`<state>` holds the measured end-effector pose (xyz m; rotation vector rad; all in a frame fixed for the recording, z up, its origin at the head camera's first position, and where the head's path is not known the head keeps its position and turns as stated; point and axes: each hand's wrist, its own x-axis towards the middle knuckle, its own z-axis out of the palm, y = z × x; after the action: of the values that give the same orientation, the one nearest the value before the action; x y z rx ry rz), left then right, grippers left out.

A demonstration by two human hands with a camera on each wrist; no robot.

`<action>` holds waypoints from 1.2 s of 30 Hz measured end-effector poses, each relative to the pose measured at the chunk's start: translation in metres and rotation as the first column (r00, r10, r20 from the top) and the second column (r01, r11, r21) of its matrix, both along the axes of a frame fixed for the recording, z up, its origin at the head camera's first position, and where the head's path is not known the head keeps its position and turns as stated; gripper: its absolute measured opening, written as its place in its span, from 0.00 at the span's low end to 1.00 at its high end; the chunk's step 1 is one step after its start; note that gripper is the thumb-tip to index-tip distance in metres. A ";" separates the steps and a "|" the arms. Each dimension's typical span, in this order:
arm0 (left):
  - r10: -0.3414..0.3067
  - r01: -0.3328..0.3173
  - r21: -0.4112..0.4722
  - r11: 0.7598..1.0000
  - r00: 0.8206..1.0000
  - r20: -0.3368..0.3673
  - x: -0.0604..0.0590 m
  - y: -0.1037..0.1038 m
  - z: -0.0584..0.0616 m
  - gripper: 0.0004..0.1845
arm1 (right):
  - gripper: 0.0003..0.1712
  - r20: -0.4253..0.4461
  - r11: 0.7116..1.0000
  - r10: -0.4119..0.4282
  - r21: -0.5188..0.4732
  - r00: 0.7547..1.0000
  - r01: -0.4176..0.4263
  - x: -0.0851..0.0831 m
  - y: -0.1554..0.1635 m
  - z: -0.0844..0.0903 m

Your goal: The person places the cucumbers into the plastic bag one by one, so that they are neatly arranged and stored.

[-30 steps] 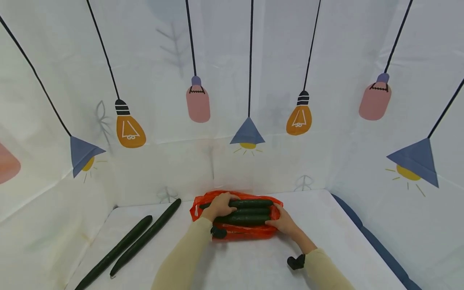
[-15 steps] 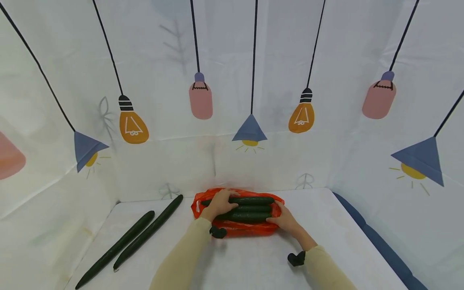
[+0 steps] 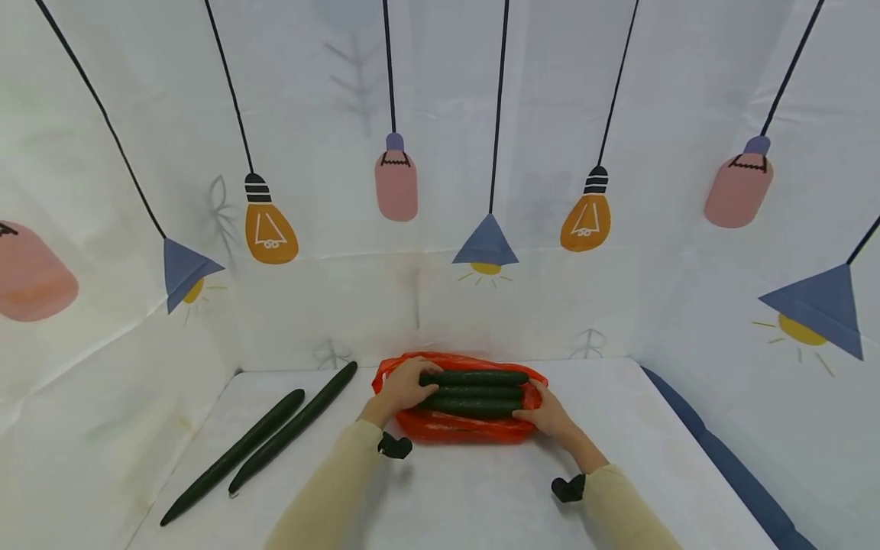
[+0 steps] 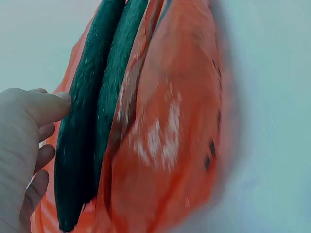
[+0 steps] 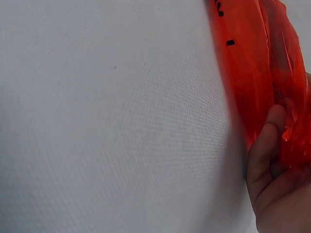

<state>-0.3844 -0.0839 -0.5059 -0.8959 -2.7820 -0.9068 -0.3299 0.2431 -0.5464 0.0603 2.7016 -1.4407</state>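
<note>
Your left hand (image 3: 402, 388) sits at the left end of the three cucumbers (image 3: 474, 392) that lie stacked side by side on the orange plastic bag (image 3: 462, 428), in the lower middle of the head view. In the left wrist view its fingers (image 4: 46, 108) curve around the end of the nearest cucumber (image 4: 80, 145), with a fingertip pressed to the dark skin, so that hand has a hold on the bundle's end rather than lying flat. Your right hand (image 3: 550, 416) is at the opposite, right end; the right wrist view shows its thumb (image 5: 265, 145) pinching crumpled orange film of the bag (image 5: 262, 73) against the other fingers, so it holds the bag, not bare cucumber, as far as the pictures show.

The relation to mind: the cucumbers run left to right across the frame, long axis parallel to the worktop's (image 3: 481, 496) far edge, and your hands bracket them end to end. Each hand is already at its own end, so neither is nearer; any move of the bundle or the bag turns on that left-right axis between your palms. The bag's film rises around the cucumbers on the far side and at the right end.

Two loose cucumbers (image 3: 268, 443) lie well apart at the lower left of the frame, slanting from lower left up toward the bag, closer to your left hand than to your right.
</note>
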 end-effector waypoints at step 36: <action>0.247 -0.230 0.174 0.957 0.965 -0.083 0.039 -0.104 -0.020 0.13 | 0.55 0.029 1.000 0.006 0.023 1.000 -0.007 -0.001 0.001 0.000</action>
<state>-0.3454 -0.1876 -0.5264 -0.5501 -2.6086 -0.9974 -0.3309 0.2438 -0.5463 0.0732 2.6925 -1.3962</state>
